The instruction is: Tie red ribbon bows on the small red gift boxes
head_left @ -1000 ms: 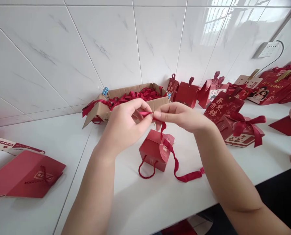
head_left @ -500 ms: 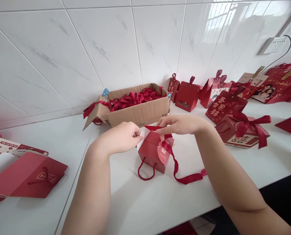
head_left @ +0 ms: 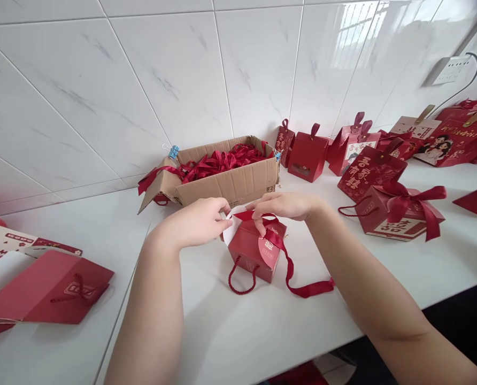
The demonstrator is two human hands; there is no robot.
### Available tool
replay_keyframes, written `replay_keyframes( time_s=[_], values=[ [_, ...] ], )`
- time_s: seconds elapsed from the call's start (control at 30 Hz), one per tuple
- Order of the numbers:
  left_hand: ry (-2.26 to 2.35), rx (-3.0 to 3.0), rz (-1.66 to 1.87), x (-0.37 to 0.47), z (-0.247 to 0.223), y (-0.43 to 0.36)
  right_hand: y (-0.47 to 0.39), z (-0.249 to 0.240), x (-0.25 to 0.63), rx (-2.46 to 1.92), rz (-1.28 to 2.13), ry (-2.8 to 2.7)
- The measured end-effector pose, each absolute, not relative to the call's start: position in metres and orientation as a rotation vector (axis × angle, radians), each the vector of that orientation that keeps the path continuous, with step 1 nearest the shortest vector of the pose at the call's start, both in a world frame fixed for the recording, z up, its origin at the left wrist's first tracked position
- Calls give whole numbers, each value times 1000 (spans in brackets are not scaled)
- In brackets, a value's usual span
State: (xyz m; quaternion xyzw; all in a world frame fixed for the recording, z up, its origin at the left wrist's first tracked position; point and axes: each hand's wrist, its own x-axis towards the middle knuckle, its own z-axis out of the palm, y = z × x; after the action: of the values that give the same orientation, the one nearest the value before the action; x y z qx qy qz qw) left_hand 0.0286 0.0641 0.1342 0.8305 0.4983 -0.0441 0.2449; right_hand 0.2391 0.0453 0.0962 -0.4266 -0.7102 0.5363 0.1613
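Left fingers [head_left: 224, 225]: pinching flap [head_left: 229, 235]. Right fingers [head_left: 258, 220]: on ribbon [head_left: 290, 267], box [head_left: 244, 243] beneath, grip unclear. Risk: ribbon slipping, should they lift.

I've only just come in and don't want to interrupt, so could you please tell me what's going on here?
A person is handling a small red gift box on the white table. The left hand is at its white-lined edge; the right hand is over its top, by a red ribbon that trails onto the table. Behind stands a cardboard box of red ribbons; to the right sits another gift box, with a bow.
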Motion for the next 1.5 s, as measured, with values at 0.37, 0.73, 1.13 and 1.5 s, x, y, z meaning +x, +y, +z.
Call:
replay_keyframes(
  time_s=[0.37,0.73,1.13,1.5],
  values=[
    [1337,2295,-120,29,132,64,49,90,235,-1201,1528,-2032],
    [1210,2302,-93,30,139,58,49,87,223,-1301,1629,-1945],
    [1212,1955,511,27,137,73,40,99,240,-1392,1268,-1986],
    [761,1491,1261,13,155,70,23,116,255,-1727,936,-1968]
  ],
)
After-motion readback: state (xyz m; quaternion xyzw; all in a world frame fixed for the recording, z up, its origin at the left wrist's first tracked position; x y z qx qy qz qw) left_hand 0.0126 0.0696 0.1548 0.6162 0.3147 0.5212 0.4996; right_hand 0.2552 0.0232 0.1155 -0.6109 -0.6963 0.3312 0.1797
